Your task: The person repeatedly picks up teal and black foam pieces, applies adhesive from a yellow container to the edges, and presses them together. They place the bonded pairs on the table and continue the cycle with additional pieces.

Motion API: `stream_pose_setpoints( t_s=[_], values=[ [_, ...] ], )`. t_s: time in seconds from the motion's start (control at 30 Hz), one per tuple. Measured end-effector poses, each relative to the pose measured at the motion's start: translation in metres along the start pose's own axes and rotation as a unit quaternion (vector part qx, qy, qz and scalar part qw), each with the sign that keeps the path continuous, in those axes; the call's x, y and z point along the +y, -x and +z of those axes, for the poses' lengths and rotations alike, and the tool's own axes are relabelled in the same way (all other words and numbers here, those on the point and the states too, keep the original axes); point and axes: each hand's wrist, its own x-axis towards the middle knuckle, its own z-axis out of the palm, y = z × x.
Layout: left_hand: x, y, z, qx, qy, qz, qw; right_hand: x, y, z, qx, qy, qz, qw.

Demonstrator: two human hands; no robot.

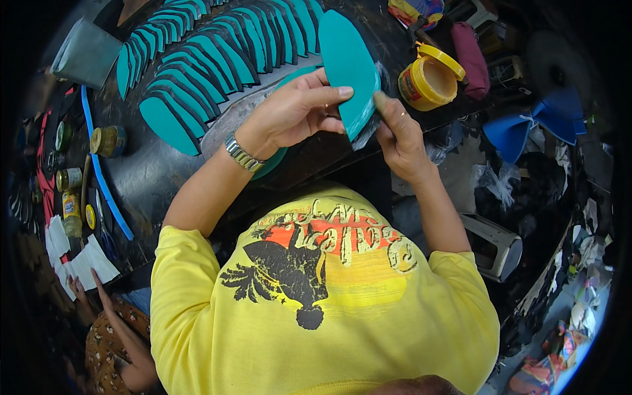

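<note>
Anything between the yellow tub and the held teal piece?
In the head view, only bare dark tabletop lies between the open yellow tub and the teal piece held by both hands.

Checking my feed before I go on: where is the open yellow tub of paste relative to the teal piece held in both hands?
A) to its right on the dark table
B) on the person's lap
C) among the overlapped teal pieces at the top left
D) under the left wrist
A: the open yellow tub sits on the dark table just right of the teal piece held between the left hand and right hand.
</note>
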Motion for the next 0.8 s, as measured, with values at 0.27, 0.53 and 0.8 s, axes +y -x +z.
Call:
stream_pose_setpoints(
  t_s=[0.27,0.53,0.8],
  values=[
    [0.036,-0.010,-0.016,0.063,-0.131,0.089,0.985,0.009,0.011,0.000,0.016,-0.043,0.129,0.991],
    [0.109,-0.123,-0.097,0.210,-0.329,0.092,0.916,0.038,0.046,-0.009,0.163,-0.038,0.084,0.982],
    [0.155,-0.274,-0.187,0.311,-0.336,0.138,0.878,0.048,0.060,-0.030,0.162,-0.045,0.116,0.979]
  ],
)
